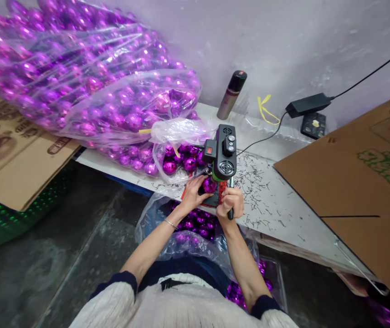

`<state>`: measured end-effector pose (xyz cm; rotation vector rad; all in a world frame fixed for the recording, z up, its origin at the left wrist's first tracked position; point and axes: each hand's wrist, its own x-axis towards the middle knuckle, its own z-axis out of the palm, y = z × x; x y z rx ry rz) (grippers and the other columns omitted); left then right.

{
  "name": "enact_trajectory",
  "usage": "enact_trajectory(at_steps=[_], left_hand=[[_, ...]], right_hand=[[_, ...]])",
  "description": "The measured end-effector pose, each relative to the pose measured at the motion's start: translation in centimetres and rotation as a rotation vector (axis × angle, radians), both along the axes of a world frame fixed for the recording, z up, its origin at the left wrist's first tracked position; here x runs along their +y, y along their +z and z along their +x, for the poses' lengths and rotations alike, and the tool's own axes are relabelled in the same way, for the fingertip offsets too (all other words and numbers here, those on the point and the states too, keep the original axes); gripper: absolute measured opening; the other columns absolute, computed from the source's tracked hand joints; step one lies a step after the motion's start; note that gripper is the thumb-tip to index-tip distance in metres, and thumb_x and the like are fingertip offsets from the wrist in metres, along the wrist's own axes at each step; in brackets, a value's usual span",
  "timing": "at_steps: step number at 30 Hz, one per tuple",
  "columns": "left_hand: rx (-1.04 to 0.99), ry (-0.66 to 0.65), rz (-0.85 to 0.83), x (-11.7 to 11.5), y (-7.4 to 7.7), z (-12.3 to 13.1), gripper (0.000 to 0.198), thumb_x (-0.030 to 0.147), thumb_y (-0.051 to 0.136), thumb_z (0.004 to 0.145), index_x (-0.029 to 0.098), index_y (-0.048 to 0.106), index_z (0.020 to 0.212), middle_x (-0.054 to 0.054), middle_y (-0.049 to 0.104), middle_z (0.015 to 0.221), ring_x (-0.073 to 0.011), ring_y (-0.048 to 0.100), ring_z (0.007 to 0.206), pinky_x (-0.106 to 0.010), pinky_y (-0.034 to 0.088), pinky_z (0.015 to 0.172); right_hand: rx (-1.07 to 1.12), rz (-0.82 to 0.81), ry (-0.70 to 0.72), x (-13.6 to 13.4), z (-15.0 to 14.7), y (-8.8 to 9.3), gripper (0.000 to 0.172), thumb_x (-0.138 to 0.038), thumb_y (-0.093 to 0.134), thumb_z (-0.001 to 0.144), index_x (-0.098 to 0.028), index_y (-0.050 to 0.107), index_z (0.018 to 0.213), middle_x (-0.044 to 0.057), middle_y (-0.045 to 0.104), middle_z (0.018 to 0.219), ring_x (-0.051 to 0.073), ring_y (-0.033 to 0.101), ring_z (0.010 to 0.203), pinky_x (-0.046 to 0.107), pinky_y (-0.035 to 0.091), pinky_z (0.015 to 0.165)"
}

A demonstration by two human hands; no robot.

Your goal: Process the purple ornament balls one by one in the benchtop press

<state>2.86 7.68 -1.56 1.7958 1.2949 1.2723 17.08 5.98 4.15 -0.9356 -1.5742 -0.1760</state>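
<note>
My left hand [192, 191] is closed around a shiny purple ball [209, 185], holding it under the head of a small black bench machine [223, 152] with a red switch. My right hand [229, 203] is wrapped around the machine's black lever handle at its right side. Behind the machine lies an open clear bag [177, 136] with more purple balls spilling from it. A second clear bag of purple balls [195, 225] sits in my lap below the table edge.
Large clear bags of purple balls [79, 77] pile up at the back left. Flat cardboard [13, 150] lies at left, a big cardboard sheet [366, 182] at right. A spray can [232, 93], a power adapter [307, 105] and scattered wire bits [263, 191] are on the white table.
</note>
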Motion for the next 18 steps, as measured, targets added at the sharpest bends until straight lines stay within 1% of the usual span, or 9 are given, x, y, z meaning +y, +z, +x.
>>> enact_trajectory(at_steps=[4, 7, 10, 11, 13, 16, 18], left_hand=[[-0.006, 0.003, 0.009, 0.1, 0.0, 0.1, 0.065, 0.052, 0.080, 0.082, 0.023, 0.061, 0.137, -0.017, 0.065, 0.138, -0.0355, 0.059, 0.132, -0.054, 0.042, 0.114], [-0.013, 0.013, 0.020, 0.2, 0.0, 0.2, 0.064, 0.052, 0.079, 0.082, 0.023, 0.062, 0.136, -0.017, 0.066, 0.138, -0.0356, 0.060, 0.132, -0.054, 0.042, 0.113], [-0.008, 0.011, 0.024, 0.2, 0.0, 0.1, 0.063, 0.052, 0.079, 0.083, 0.022, 0.061, 0.136, -0.017, 0.066, 0.137, -0.0354, 0.060, 0.132, -0.055, 0.042, 0.113], [-0.006, 0.009, 0.026, 0.3, -0.1, 0.1, 0.064, 0.052, 0.079, 0.082, 0.022, 0.061, 0.136, -0.017, 0.066, 0.137, -0.0355, 0.060, 0.132, -0.056, 0.042, 0.114], [-0.008, 0.003, 0.026, 0.4, -0.2, 0.1, 0.064, 0.051, 0.080, 0.082, 0.022, 0.061, 0.136, -0.017, 0.066, 0.137, -0.0357, 0.059, 0.132, -0.057, 0.041, 0.114], [-0.038, 0.007, 0.027, 0.7, -0.5, 0.2, 0.066, 0.050, 0.082, 0.080, 0.021, 0.061, 0.136, -0.018, 0.065, 0.137, -0.0363, 0.059, 0.133, -0.058, 0.041, 0.115], [-0.076, 0.033, 0.030, 0.5, -0.6, 0.3, 0.068, 0.050, 0.082, 0.080, 0.020, 0.060, 0.137, -0.019, 0.064, 0.138, -0.0362, 0.059, 0.133, -0.058, 0.041, 0.115]], right_hand=[[0.021, -0.008, 0.014, 0.2, 0.0, -0.5, 0.024, -0.033, 0.031, 0.103, -0.027, 0.038, 0.080, -0.001, 0.050, 0.072, 0.015, 0.052, 0.062, 0.036, 0.047, 0.068], [0.008, 0.024, 0.041, 0.4, 0.0, -0.8, 0.024, -0.030, 0.033, 0.102, -0.027, 0.040, 0.079, -0.001, 0.052, 0.072, 0.016, 0.053, 0.062, 0.035, 0.046, 0.067], [-0.024, 0.084, 0.107, 0.6, 0.1, -0.3, 0.023, -0.026, 0.037, 0.100, -0.026, 0.045, 0.077, -0.001, 0.056, 0.072, 0.015, 0.054, 0.062, 0.034, 0.047, 0.067], [-0.016, 0.093, 0.122, 0.6, 0.2, 0.3, 0.024, -0.024, 0.039, 0.099, -0.026, 0.046, 0.076, -0.001, 0.057, 0.072, 0.015, 0.054, 0.062, 0.033, 0.046, 0.066], [0.030, 0.073, 0.117, 0.5, 0.1, 2.2, 0.027, -0.022, 0.040, 0.099, -0.025, 0.047, 0.073, -0.001, 0.057, 0.070, 0.014, 0.055, 0.062, 0.031, 0.045, 0.063], [0.093, -0.085, 0.044, 0.2, -0.2, 6.1, 0.031, -0.027, 0.041, 0.101, -0.025, 0.050, 0.071, -0.001, 0.058, 0.068, 0.015, 0.060, 0.065, 0.032, 0.047, 0.065], [0.112, -0.208, 0.015, -0.1, -0.4, 8.3, 0.030, -0.032, 0.042, 0.102, -0.024, 0.053, 0.075, 0.000, 0.061, 0.072, 0.015, 0.062, 0.070, 0.031, 0.049, 0.069]])
